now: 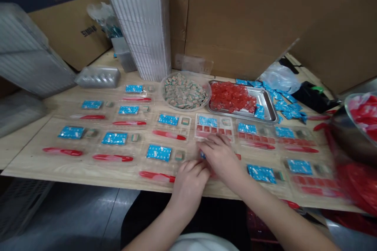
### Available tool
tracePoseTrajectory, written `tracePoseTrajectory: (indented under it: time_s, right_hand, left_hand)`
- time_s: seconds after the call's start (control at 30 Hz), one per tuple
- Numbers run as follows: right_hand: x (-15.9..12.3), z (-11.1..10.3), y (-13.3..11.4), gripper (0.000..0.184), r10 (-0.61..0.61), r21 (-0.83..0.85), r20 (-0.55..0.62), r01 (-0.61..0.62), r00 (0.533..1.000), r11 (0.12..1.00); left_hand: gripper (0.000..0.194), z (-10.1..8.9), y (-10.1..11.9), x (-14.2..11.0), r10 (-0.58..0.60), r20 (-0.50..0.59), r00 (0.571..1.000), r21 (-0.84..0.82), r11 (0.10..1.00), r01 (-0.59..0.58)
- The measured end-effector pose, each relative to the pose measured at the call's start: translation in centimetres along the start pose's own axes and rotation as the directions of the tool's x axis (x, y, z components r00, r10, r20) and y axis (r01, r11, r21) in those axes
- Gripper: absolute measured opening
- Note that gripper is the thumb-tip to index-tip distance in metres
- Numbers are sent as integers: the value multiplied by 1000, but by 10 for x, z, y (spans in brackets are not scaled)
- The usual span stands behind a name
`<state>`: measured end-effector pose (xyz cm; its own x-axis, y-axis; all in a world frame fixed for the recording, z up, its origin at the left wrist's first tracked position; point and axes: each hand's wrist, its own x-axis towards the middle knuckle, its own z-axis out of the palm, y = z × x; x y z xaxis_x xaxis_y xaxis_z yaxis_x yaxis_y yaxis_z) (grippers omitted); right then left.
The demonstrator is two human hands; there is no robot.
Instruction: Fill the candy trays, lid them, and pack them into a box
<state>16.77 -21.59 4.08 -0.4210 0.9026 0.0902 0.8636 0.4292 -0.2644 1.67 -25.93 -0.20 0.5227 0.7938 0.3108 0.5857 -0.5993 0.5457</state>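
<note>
The desk (29, 164) spans the frame, with a metal tray (266, 96) right of centre. Just below centre lies a clear tray (217, 183), mostly hidden by the left hand (191, 178) and right hand (220, 153). Both hands' fingers bunch narrowly; I cannot tell what they grip. A blue packet (202, 155) shows beside the right fingers.

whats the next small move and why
Once the left hand and right hand come free, I'd probably add red pieces to the clear tray on their left: it shows a blue packet and red stick, but no red row like the whitish tray beyond.
</note>
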Motion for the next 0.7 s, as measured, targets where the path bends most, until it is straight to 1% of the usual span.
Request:
tracePoseTrajectory:
  time_s: [0.07, 0.13, 0.2, 0.3, 0.33, 0.37, 0.43, 0.47, 0.5, 0.53, 0.57, 0.6, 0.63, 0.67, 0.7]
  right_hand:
    - [-3, -1, 7, 36, 10, 98, -56, -5, 998, 995]
    - [-5, -1, 13, 34, 55, 183, -128, -31, 990, 983]
    - [-6, 0, 16, 30, 42, 186, -169, -10, 985, 983]
    - [-10, -5, 20, 34, -76, 150, -156, 99, 985, 984]
    - [-13, -12, 24, 38, -63, 150, -191, 92, 980, 984]
    - [-19, -21, 29, 43, -6, 150, -256, 46, 967, 988]
    - [-34, -42, 40, 52, 149, 158, -395, -93, 907, 983]
    - [-44, -53, 44, 56, 198, 167, -419, -139, 886, 976]
    - [-53, -63, 46, 59, 211, 175, -395, -152, 894, 973]
    - [-62, -70, 46, 61, 191, 186, -328, -135, 925, 973]
    - [-68, -73, 42, 62, 158, 209, -242, -108, 957, 972]
    - [-73, -74, 36, 61, 128, 244, -172, -84, 977, 966]
    - [-74, -71, 27, 59, 110, 289, -139, -66, 984, 955]
    - [-74, -66, 16, 54, 111, 339, -146, -55, 983, 939]
    - [-70, -59, 5, 47, 126, 391, -177, -47, 976, 919]
  left_hand:
    - [12, -1, 0, 1, -13, 38, 999, 17, 1000, 13]
    - [7, -1, -1, 2, -16, 61, 998, 43, 999, 13]
    - [5, 1, 0, 1, -11, 65, 998, 71, 997, 6]
    - [8, 1, 1, 0, 7, 43, 999, 91, 996, -11]
    - [11, -2, 1, 0, 21, 14, 1000, 85, 996, -23]
    - [14, -6, 1, 0, 37, -28, 999, 73, 997, -34]
    - [18, -20, 0, 2, 62, -145, 987, 41, 998, -56]
    - [18, -30, -1, 3, 70, -204, 976, 29, 997, -65]
    - [17, -42, -2, 5, 70, -254, 965, 19, 998, -68]
    - [15, -55, -4, 6, 64, -282, 957, 8, 998, -64]
    - [13, -69, -5, 6, 50, -289, 956, -5, 999, -54]
    - [11, -83, -6, 6, 18, -285, 958, -26, 999, -26]
    - [10, -96, -8, 4, -25, -271, 962, -54, 998, 10]
    - [8, -109, -10, 1, -77, -265, 961, -79, 995, 58]
    - [7, -121, -13, -2, -138, -259, 956, -108, 988, 113]
